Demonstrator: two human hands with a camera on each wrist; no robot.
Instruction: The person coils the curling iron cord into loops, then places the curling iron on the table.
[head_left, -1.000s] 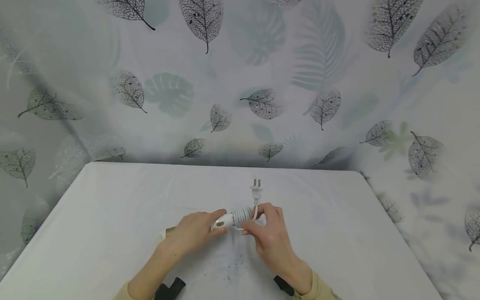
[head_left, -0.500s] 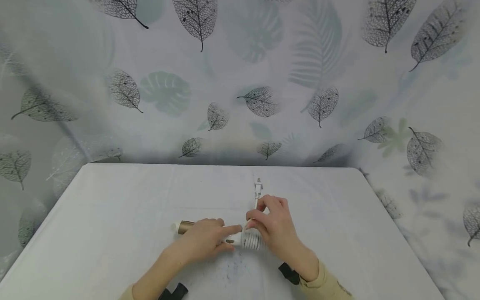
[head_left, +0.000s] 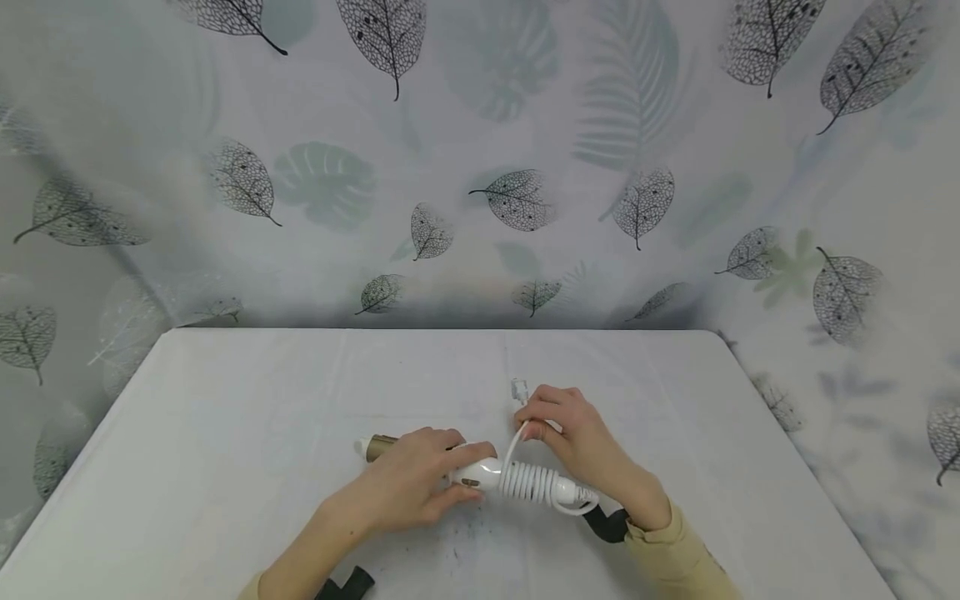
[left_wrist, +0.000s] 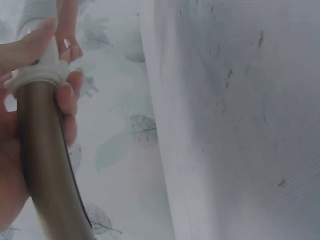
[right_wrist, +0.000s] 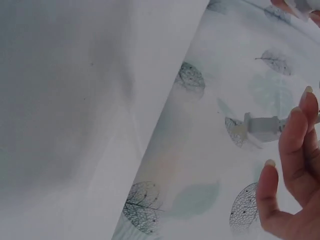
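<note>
A curling iron with a white handle (head_left: 480,471) and a bronze-coloured barrel (left_wrist: 42,140) lies across the middle in the head view. My left hand (head_left: 416,475) grips it where barrel and handle meet, covering much of that stretch. White cord (head_left: 528,482) is wound in several coils round the handle's right part, with a loop at its end. My right hand (head_left: 577,429) pinches the cord's free end just below the plug (head_left: 519,390). From there the cord runs down to the coils' left side. The right wrist view shows the plug (right_wrist: 262,127) sticking out past the fingertips.
A white-covered table (head_left: 247,400) lies beneath, with small dark specks near its front middle. Leaf-patterned cloth (head_left: 465,150) hangs behind and at the sides. Black wrist straps (head_left: 606,525) show at the wrists.
My right hand has moved right and slightly up with the cord, and the plug now points away. The curling iron has shifted right with my left hand, baring more of the coils.
</note>
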